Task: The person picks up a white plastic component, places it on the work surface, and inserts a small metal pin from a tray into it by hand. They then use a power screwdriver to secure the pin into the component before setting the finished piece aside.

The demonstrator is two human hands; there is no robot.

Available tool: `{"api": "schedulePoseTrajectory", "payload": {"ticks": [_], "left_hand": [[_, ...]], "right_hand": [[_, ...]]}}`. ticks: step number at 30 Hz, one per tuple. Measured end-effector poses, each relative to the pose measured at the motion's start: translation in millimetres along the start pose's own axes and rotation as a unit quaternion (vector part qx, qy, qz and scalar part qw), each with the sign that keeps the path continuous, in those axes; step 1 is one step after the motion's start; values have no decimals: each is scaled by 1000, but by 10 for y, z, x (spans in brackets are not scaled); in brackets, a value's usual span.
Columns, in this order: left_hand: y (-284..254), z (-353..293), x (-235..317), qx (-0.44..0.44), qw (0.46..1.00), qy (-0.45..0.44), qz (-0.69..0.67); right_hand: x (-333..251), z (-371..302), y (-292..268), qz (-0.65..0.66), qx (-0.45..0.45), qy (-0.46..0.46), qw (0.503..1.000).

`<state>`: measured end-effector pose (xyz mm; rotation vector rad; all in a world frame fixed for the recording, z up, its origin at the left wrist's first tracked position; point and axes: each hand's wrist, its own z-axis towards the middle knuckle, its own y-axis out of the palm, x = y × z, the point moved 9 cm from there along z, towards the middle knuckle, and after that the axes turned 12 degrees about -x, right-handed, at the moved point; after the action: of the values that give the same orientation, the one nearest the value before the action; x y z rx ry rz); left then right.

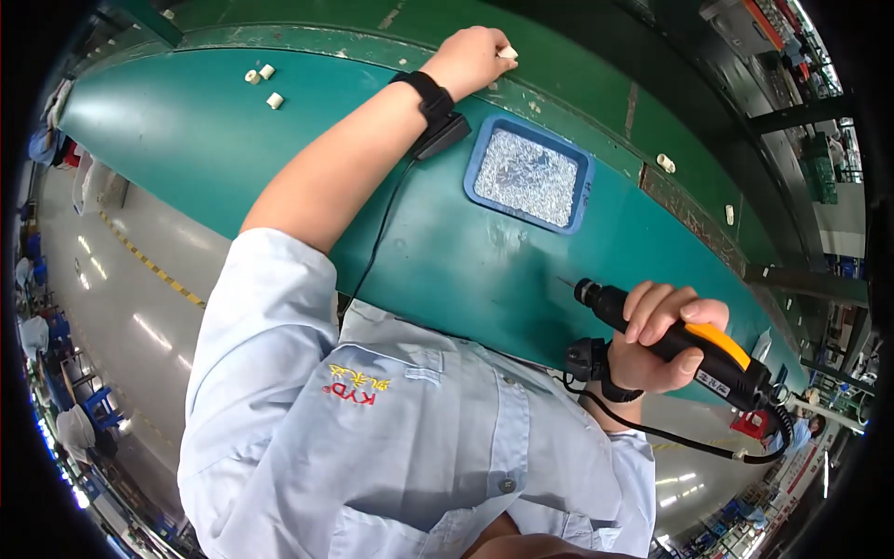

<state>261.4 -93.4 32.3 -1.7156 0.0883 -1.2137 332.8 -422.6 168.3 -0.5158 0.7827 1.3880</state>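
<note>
The left grip (470, 63) pinches a small white piece (507, 53) near the far edge of the counter (419, 265), the right grip (663, 337) wraps a power screwdriver (712, 365), and a blue tray (474, 177) of silvery bits (527, 179) sits between, presumably for easy reach.

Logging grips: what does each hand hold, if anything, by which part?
Right hand: electric screwdriver, by its body. Left hand: small cream piece, exact grip spot unclear.
</note>
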Motion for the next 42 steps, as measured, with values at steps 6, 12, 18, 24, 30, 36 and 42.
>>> {"api": "schedulePoseTrajectory", "payload": {"ticks": [6,12,18,24,30,36,42], "left_hand": [[-475,245,-217,184,981,4,57],[-1596,-334,-1188,510,837,-195,23],[-1815,-97,-2484,380,898,-194,-104],[-1630,75,-2541,326,901,-103,-266],[-418,-519,-47,8,925,26,-378],[1084,-1764,1020,-257,899,61,-350],[1390,-1854,939,-241,911,48,-333]], "right_hand": [[-2,-84,-169,-40,45,14,998],[34,-55,-333,-80,68,29,994],[104,-22,-349,-94,84,36,991],[79,-4,-282,-100,75,48,991],[92,-13,-318,-92,82,47,991],[32,9,-241,-9,38,21,999],[-40,-37,-239,1,28,23,999]]}}
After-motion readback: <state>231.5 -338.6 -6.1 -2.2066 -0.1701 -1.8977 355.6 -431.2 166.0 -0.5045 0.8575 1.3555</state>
